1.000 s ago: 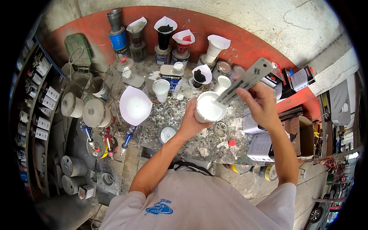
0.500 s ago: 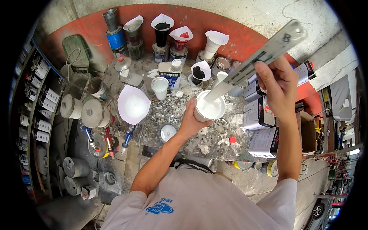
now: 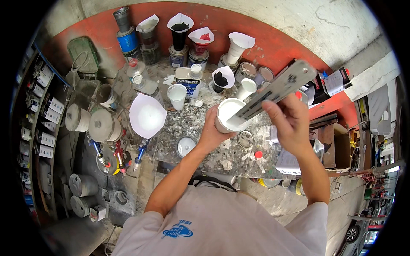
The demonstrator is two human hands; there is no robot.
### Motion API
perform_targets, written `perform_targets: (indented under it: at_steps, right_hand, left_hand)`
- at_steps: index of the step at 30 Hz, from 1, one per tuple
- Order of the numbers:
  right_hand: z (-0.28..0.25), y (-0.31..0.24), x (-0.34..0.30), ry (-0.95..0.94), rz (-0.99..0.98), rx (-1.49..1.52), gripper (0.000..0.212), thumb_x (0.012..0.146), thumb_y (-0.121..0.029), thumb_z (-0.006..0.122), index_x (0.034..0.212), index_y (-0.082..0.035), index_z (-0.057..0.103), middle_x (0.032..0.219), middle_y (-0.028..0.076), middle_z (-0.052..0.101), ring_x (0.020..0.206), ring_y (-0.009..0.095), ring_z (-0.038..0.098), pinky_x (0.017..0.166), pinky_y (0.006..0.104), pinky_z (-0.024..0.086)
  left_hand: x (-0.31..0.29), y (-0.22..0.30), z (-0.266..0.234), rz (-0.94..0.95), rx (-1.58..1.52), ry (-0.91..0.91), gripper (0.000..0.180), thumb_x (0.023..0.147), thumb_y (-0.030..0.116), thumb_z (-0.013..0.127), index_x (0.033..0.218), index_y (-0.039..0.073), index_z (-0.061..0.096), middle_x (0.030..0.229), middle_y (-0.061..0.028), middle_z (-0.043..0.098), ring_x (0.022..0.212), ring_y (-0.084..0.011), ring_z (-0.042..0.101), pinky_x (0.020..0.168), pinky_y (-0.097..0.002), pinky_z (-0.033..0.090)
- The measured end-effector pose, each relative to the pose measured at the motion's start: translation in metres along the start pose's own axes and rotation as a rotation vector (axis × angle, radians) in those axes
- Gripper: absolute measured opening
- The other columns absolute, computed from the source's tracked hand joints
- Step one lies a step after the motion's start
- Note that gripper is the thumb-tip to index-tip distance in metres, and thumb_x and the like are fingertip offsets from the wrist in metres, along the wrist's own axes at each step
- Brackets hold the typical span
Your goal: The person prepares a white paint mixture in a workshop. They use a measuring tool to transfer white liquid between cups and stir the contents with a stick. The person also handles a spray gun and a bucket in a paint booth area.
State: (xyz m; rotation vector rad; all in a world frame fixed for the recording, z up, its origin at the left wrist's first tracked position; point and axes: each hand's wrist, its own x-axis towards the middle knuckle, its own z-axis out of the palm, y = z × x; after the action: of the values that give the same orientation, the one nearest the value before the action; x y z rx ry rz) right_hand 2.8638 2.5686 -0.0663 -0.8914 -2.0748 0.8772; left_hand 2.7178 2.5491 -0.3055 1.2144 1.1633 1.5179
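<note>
My left hand (image 3: 211, 133) wraps round a cup (image 3: 220, 122) of white paint and holds it above the worktop. A flat metal mixing ruler (image 3: 287, 86) with slots and printed marks is gripped in my right hand (image 3: 289, 122), thumb along its face. The ruler slants from upper right down into the cup, its lower end coated white and dipped in the white paint (image 3: 228, 109). Behind the cup stands a small white cup (image 3: 246, 88). A round lid-like ring (image 3: 246, 139) lies on the worktop just right of the cup.
Paint cans with paper strainers (image 3: 180, 21) line the red-backed rear edge. A paper strainer (image 3: 147, 116) with a white middle stands left, near spray guns (image 3: 139, 154). A white plastic cup (image 3: 177, 97), a rectangular tin (image 3: 188, 81) and a red cap (image 3: 258, 154) sit on the spattered worktop (image 3: 205, 158).
My right hand has come down and to the left, and the ruler's lower end sits deeper in the cup at a flatter slant. My left hand holds the cup in nearly the same place.
</note>
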Motion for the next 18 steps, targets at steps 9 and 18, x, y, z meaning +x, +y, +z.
perform_targets:
  at_steps: [9,18]
  right_hand:
    - [-0.016,-0.006,0.037,0.146,-0.191,0.043,0.018,0.095,-0.009,0.065,0.11,0.001,0.065,0.074,-0.004,0.056,0.064,0.004,0.042,0.056,0.0218,0.033]
    - [0.005,0.026,0.003,-0.025,0.093,-0.111,0.026,0.096,-0.006,0.061,0.121,0.001,0.064,0.092,0.003,0.065,0.082,0.006,0.054,0.075,0.0233,0.045]
  left_hand:
    - [-0.003,-0.008,0.001,-0.024,-0.033,-0.035,0.094,0.058,0.005,0.091,0.138,0.006,0.043,0.141,-0.0137,0.038,0.134,-0.0328,0.04,0.113,-0.0415,0.036]
    - [0.0,0.005,-0.002,-0.033,-0.024,-0.006,0.092,0.059,0.005,0.089,0.139,0.006,0.043,0.141,-0.0139,0.038,0.134,-0.0322,0.04,0.113,-0.0408,0.036]
